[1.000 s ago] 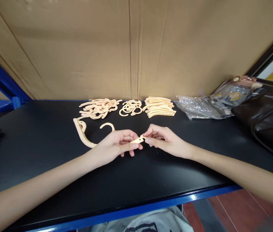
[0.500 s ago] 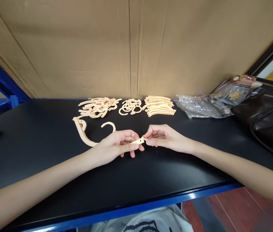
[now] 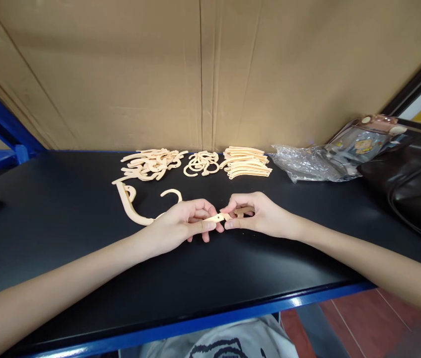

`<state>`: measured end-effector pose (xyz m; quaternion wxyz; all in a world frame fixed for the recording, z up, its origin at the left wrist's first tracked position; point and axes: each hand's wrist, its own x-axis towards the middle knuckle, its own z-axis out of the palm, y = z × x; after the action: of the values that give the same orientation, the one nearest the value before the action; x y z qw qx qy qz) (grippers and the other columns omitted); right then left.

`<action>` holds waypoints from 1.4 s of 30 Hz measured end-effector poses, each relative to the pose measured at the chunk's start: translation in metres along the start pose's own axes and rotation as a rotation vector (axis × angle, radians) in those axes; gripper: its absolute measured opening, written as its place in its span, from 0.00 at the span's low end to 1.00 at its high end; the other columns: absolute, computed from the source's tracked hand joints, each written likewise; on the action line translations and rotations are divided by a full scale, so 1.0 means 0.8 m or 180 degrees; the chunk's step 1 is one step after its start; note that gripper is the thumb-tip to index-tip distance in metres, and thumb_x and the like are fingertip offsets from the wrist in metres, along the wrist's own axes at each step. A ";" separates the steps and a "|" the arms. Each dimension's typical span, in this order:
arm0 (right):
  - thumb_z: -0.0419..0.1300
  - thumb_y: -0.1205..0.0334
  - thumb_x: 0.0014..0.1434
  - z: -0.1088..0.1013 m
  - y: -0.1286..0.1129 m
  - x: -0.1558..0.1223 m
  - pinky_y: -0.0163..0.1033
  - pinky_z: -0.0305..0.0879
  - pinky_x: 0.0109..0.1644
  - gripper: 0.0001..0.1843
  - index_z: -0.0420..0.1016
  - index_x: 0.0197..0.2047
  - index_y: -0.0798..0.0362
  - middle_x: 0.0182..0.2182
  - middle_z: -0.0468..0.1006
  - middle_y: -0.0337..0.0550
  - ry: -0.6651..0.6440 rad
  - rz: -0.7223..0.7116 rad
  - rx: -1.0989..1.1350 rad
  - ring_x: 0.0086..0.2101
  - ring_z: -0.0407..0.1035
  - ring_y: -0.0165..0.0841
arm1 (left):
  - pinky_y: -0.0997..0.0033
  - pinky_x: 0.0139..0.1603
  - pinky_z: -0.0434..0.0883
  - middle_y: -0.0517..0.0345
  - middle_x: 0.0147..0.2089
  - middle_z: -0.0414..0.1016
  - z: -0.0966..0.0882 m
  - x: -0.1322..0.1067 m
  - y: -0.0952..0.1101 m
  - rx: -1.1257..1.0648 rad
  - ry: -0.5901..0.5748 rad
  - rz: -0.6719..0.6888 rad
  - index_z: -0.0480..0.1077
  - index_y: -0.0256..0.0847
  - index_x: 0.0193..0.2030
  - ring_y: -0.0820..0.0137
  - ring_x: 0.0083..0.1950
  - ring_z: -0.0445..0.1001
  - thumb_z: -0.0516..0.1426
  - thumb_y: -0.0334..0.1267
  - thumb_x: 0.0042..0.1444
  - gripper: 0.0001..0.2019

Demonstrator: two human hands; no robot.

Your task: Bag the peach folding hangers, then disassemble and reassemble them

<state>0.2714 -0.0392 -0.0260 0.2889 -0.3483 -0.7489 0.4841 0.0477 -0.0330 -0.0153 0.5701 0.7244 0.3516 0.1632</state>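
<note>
My left hand (image 3: 184, 223) is closed on a cream plastic hanger piece (image 3: 132, 204), whose curved arm runs off to the left over the black shelf (image 3: 64, 238) while its end (image 3: 216, 218) pokes out past my fingers. My right hand (image 3: 257, 216) pinches a second cream piece (image 3: 244, 211), mostly hidden in its fingers, against that end. A loose cream hook (image 3: 171, 194) lies just behind my left hand.
At the back of the shelf lie a heap of shaped pieces (image 3: 151, 166), a heap of hooks (image 3: 201, 164) and a stack of curved arms (image 3: 246, 163). Clear plastic bags (image 3: 307, 164) and a dark brown bag (image 3: 412, 174) sit at right. A cardboard wall (image 3: 203, 74) stands behind.
My hands have stayed together at mid-shelf. The right hand has turned a little, so more of its piece shows between the fingers. The view has shifted slightly.
</note>
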 end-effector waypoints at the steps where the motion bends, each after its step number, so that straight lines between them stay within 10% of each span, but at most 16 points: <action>1: 0.65 0.60 0.56 0.000 0.000 0.000 0.37 0.68 0.40 0.09 0.71 0.36 0.55 0.32 0.78 0.40 0.0012 -0.0035 -0.0160 0.34 0.73 0.30 | 0.79 0.25 0.61 0.57 0.40 0.78 0.000 0.000 -0.001 0.0005 0.0002 0.0018 0.65 0.39 0.41 0.77 0.30 0.71 0.56 0.42 0.60 0.09; 6: 0.65 0.62 0.57 0.010 -0.011 -0.008 0.33 0.62 0.33 0.06 0.73 0.37 0.53 0.30 0.78 0.36 0.0050 -0.0302 -0.1511 0.29 0.70 0.27 | 0.80 0.21 0.61 0.59 0.35 0.78 0.004 0.004 -0.003 -0.0001 0.0197 -0.0019 0.59 0.42 0.40 0.75 0.26 0.73 0.52 0.42 0.62 0.07; 18: 0.63 0.60 0.59 0.014 -0.012 -0.008 0.35 0.60 0.39 0.07 0.69 0.38 0.52 0.31 0.74 0.37 -0.0098 -0.1018 -0.2282 0.32 0.67 0.30 | 0.76 0.28 0.64 0.59 0.33 0.74 0.004 -0.003 0.001 0.0553 0.0276 0.0182 0.69 0.38 0.38 0.74 0.30 0.69 0.54 0.46 0.61 0.12; 42: 0.69 0.58 0.52 0.011 -0.010 -0.003 0.30 0.57 0.29 0.14 0.66 0.34 0.52 0.25 0.70 0.30 -0.0302 -0.0318 -0.1076 0.25 0.62 0.24 | 0.73 0.32 0.66 0.60 0.33 0.75 0.010 -0.009 0.007 0.1306 0.0431 0.0077 0.73 0.42 0.37 0.70 0.33 0.72 0.56 0.49 0.58 0.13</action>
<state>0.2646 -0.0482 -0.0219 0.2143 -0.3309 -0.8488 0.3523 0.0494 -0.0446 -0.0112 0.3837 0.8169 0.4062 0.1433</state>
